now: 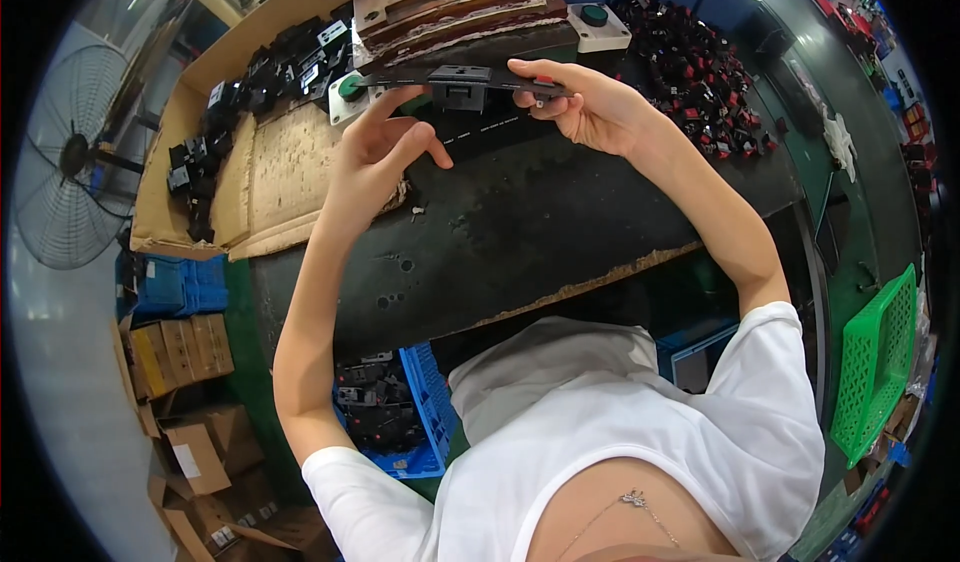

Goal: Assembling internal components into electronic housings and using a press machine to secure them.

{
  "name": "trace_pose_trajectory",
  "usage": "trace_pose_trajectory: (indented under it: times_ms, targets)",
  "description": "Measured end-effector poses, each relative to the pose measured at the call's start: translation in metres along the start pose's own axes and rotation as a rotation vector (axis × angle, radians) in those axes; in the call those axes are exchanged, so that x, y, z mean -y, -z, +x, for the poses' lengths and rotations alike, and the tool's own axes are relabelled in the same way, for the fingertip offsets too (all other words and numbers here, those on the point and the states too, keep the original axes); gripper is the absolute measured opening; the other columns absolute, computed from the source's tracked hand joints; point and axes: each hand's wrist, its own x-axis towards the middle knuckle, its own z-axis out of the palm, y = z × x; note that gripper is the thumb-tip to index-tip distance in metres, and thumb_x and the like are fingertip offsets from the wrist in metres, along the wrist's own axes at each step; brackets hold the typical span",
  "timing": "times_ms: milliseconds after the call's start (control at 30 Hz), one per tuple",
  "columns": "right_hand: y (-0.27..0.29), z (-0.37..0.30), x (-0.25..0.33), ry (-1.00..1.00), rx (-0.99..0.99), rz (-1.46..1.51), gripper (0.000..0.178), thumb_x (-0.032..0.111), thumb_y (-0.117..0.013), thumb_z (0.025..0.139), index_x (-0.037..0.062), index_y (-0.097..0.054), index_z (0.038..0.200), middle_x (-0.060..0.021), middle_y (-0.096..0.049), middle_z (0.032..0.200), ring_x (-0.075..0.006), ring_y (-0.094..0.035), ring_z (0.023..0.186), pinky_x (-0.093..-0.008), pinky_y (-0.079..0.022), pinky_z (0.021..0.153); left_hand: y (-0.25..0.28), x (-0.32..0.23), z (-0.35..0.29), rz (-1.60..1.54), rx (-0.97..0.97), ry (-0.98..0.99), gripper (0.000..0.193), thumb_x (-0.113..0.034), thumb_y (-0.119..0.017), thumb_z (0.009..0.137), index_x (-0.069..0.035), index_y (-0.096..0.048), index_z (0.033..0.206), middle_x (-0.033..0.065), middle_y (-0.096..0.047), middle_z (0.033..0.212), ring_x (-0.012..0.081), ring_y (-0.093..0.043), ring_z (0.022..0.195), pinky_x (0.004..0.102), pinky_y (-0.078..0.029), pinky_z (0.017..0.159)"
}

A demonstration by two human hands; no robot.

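Note:
A black plastic part [462,88], a long flat strip with a raised boxy middle, is held up over the dark worktable [540,202]. My right hand [597,107] pinches its right end between thumb and fingers. At the strip's left end is my left hand [378,152], its index finger reaching up to the underside, the thumb and other fingers apart and loosely bent. Whether that fingertip presses on the strip cannot be made out. Just left of it sits a white box with a green button [350,88]. Behind the part stands a metal-and-brown layered fixture [460,12].
A cardboard box [290,177] with black parts lies at the left. Beyond my right hand are a second green-button box [598,30] and a heap of small black and red parts [690,72]. A blue crate [428,412] of parts sits below the table edge; a green basket [872,362] is far right.

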Motion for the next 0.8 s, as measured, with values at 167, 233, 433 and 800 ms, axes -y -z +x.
trace_pose_trajectory:
  times_ms: [167,233,433,800]
  targets:
    - [-0.001,-0.004,-0.002,-0.002,0.018,-0.225,0.020,0.021,-0.061,0.087,0.0014,-0.058,0.083,-0.0011,-0.058,0.070,0.0006,-0.051,0.048,-0.0073,-0.037,0.032,0.004,-0.001,0.000,0.077,0.010,0.301,0.027,-0.007,-0.066,0.082,0.002,-0.056,0.106,0.0051,-0.063,0.077,0.0097,-0.058,0.071,0.0222,-0.045,0.067]
    - [-0.006,-0.008,-0.008,0.070,0.034,-0.264,0.017,0.021,-0.062,0.087,0.0035,-0.062,0.085,0.0031,-0.059,0.070,0.0022,-0.053,0.050,-0.0079,-0.040,0.037,-0.006,-0.002,-0.002,0.059,-0.082,0.322,0.026,-0.005,-0.069,0.079,0.002,-0.059,0.101,0.0043,-0.064,0.079,0.0093,-0.058,0.072,0.0226,-0.046,0.067]
    - [-0.012,-0.018,-0.004,0.215,0.107,-0.610,0.017,0.026,-0.055,0.091,0.0097,-0.059,0.089,0.0099,-0.051,0.068,0.0062,-0.045,0.051,-0.0084,-0.037,0.045,-0.007,0.013,-0.012,0.127,-0.171,0.050,0.032,-0.003,-0.078,0.068,0.000,-0.063,0.096,0.0015,-0.065,0.091,0.0086,-0.059,0.082,0.0253,-0.049,0.073]
    - [-0.016,-0.023,0.002,0.500,0.269,-0.954,0.029,0.028,-0.046,0.096,0.0043,-0.058,0.106,0.0026,-0.055,0.080,-0.0045,-0.053,0.063,-0.0179,-0.042,0.051,0.027,-0.006,-0.018,0.395,-0.150,-0.135,0.040,0.002,-0.075,0.065,-0.002,-0.060,0.102,0.0022,-0.063,0.093,0.0106,-0.058,0.082,0.0259,-0.049,0.073]
